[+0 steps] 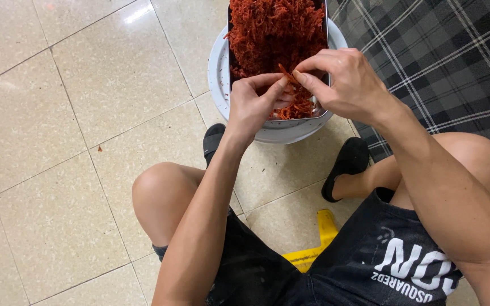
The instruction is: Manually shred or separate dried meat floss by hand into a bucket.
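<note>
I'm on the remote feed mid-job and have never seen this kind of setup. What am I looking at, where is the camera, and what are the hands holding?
There is no machine: a person works with two bare hands. The one picture comes from a camera on their head, looking down past their knees at a tiled floor. On the floor stands a white round basin, with a metal tray of red shredded strands on it. The left hand and right hand meet over the tray's near end, together pinching a red strand in their fingertips. A plaid cloth lies at right, and a yellow stool shows beneath the person.
</note>
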